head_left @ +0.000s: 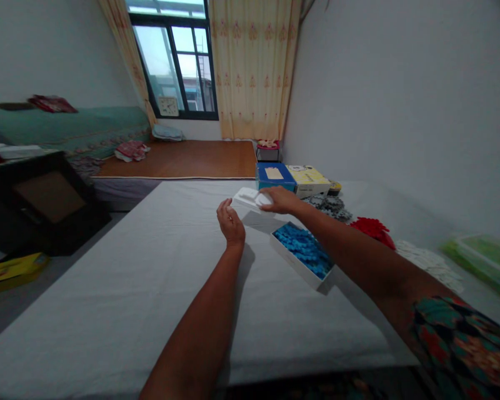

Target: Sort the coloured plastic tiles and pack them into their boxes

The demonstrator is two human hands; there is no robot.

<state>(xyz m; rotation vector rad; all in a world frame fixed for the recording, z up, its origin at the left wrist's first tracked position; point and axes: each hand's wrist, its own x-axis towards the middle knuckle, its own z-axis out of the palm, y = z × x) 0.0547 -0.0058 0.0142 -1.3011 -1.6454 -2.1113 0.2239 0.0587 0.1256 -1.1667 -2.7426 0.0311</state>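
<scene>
My right hand [278,200] grips the right end of a flat white moulded piece [246,194], which looks like a plastic box insert. The piece has raised shapes on its top and is held above the white-covered table [183,266]. My left hand [230,222] is up beside the left end of this piece, fingers apart and slightly bent; whether they touch it I cannot tell. Below my right forearm lies an open white box [298,265] filled with blue fuzzy pieces [302,247].
A blue box [270,173] and a yellow box [310,179] stand at the table's back. Along the right side lie grey pieces [327,205], a red bundle [373,230], white pieces [429,264] and a green see-through container [483,261]. A dark cabinet [45,200] stands left.
</scene>
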